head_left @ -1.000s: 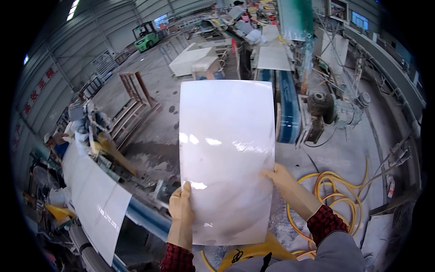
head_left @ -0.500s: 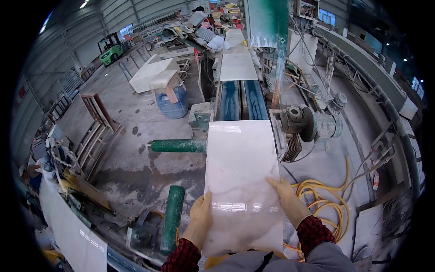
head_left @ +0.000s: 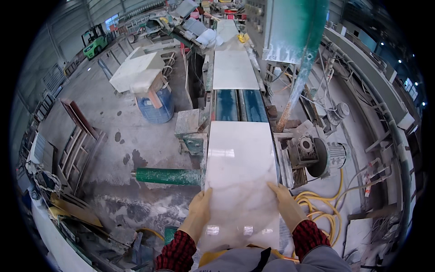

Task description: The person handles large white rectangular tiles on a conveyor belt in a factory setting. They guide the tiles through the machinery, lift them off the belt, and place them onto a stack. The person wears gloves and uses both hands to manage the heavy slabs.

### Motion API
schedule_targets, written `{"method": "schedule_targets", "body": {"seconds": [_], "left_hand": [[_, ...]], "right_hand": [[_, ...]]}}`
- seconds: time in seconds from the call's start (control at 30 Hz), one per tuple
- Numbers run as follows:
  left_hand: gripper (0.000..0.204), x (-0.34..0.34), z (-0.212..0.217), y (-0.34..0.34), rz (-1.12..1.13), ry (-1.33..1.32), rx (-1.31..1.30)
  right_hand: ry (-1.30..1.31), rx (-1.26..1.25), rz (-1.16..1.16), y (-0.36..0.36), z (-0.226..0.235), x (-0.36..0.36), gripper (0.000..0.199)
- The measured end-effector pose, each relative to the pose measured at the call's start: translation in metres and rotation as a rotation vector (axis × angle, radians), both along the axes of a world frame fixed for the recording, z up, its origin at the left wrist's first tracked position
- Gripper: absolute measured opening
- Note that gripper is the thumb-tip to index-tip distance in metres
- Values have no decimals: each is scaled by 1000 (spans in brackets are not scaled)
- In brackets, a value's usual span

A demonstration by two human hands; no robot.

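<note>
A polished white stone slab with faint grey-brown veins (head_left: 242,158) lies in front of me, its far end over the blue conveyor belt (head_left: 226,105). My left hand (head_left: 198,212), in a pale yellow glove, grips the slab's left edge. On the opposite edge, my right hand (head_left: 286,204) in a matching glove has its thumb on the top face. The fingers under the slab are hidden on both sides. Beyond a short stretch of bare belt lies another white slab (head_left: 234,70).
A green roller (head_left: 167,175) juts out left of the conveyor. At right are a motor (head_left: 333,156) and a coiled yellow hose (head_left: 324,204). A green-and-white cabinet (head_left: 287,31) overhangs the conveyor's right side. Farther left stand a blue barrel (head_left: 156,106) and a green forklift (head_left: 94,43).
My hands and the slab have moved forward along the conveyor. The bare stretch of belt before the farther slab has become shorter, and both hands keep their grip.
</note>
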State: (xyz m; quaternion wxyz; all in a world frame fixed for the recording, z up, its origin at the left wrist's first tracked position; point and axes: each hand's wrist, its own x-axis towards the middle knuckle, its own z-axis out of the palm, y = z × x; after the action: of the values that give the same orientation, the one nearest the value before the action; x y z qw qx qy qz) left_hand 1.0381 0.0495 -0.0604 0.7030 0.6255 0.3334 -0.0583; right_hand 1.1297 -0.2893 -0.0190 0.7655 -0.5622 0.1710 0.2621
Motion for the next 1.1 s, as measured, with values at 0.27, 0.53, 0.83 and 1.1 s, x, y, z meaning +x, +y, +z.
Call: {"method": "schedule_targets", "body": {"seconds": [0.27, 0.53, 0.83, 1.1], "left_hand": [[55, -29, 22, 23, -239, 295, -156], [52, 2, 26, 2, -120, 265, -121], [58, 13, 4, -37, 28, 223, -520], [66, 20, -9, -37, 36, 129, -373]], "right_hand": [[-24, -435, 422, -57, 20, -89, 49], [98, -438, 80, -7, 7, -10, 44], [467, 67, -100, -2, -37, -29, 64], [249, -140, 4, 11, -38, 0, 74]]}}
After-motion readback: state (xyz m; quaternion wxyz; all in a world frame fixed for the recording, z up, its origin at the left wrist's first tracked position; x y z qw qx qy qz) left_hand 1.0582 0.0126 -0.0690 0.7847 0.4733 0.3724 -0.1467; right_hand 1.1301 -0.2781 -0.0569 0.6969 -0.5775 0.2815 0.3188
